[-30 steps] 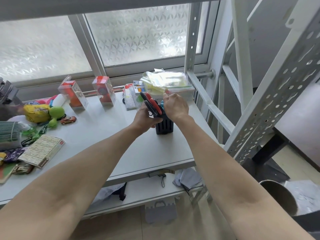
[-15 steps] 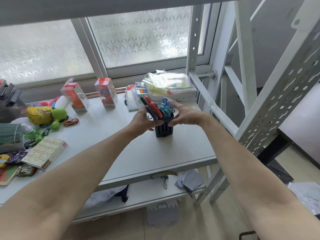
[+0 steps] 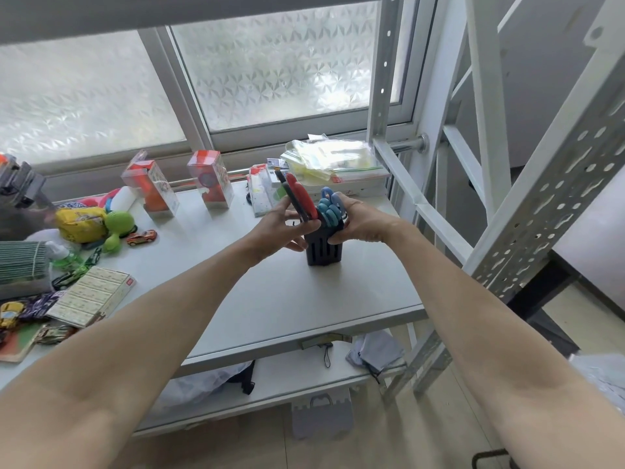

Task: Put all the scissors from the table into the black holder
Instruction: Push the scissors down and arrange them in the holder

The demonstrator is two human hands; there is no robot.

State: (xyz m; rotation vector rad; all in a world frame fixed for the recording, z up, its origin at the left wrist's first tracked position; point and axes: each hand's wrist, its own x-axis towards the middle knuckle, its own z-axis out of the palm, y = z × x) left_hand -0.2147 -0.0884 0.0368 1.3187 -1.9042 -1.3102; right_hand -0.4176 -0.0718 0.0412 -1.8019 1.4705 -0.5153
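The black holder [image 3: 324,252] stands upright on the grey table [image 3: 287,299], right of centre. Scissors with red and black handles [image 3: 299,198] and several with blue handles [image 3: 329,208] stick up out of it. My left hand [image 3: 284,228] grips the holder's left side, its fingers also against the red-handled scissors. My right hand [image 3: 358,221] grips the holder's right side, fingers curled round its upper edge. The blades are hidden inside the holder.
Clear toy boxes [image 3: 152,187] and a stack of plastic bags [image 3: 334,157] line the back edge. Toys, a small car [image 3: 142,237] and a flat carton [image 3: 94,296] crowd the left. A white metal rack frame [image 3: 490,214] rises close on the right.
My right hand came down from above the scissor handles to the holder's right side and now grips it. My left hand stayed at the holder's left side.
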